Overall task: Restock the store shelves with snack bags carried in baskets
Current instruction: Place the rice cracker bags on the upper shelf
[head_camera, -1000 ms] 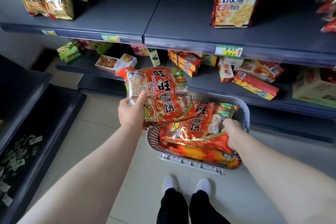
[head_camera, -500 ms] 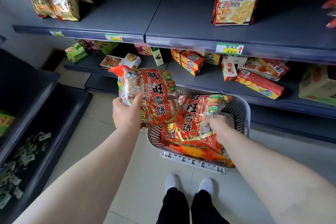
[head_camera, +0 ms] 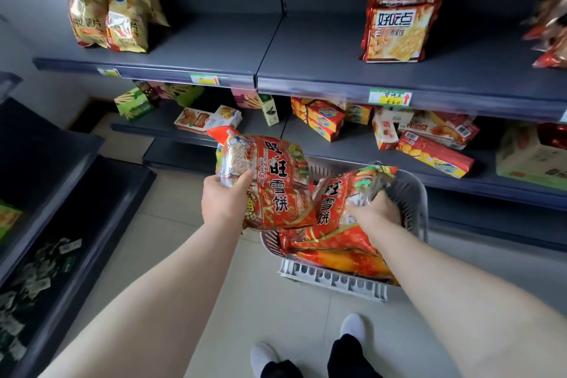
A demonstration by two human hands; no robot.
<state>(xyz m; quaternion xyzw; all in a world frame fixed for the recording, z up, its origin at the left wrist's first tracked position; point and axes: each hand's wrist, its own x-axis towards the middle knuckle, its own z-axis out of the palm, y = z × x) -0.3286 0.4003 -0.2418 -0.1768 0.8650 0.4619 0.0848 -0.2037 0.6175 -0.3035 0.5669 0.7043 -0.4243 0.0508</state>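
A grey plastic basket (head_camera: 412,193) stands on the floor in front of the shelves, filled with red snack bags. My left hand (head_camera: 224,202) grips one red rice-cracker bag (head_camera: 270,181) by its left edge, held up above the basket's left rim. My right hand (head_camera: 376,212) reaches into the basket and grips the top of a second red bag (head_camera: 334,202), which is tilted up. More red and orange bags (head_camera: 337,252) lie beneath it. The upper shelf (head_camera: 306,58) has a bare stretch in its middle.
Yellow chip bags (head_camera: 110,18) stand at the upper shelf's left, red cookie bags (head_camera: 395,27) at its right. The lower shelf holds scattered boxes (head_camera: 325,120). A dark low shelf unit (head_camera: 76,193) stands at left. My feet (head_camera: 306,347) are on the tiled floor.
My right hand moved from the basket's near right side to the far end of the top bag and lifted it. My left hand kept its bag, shifting slightly up and left.
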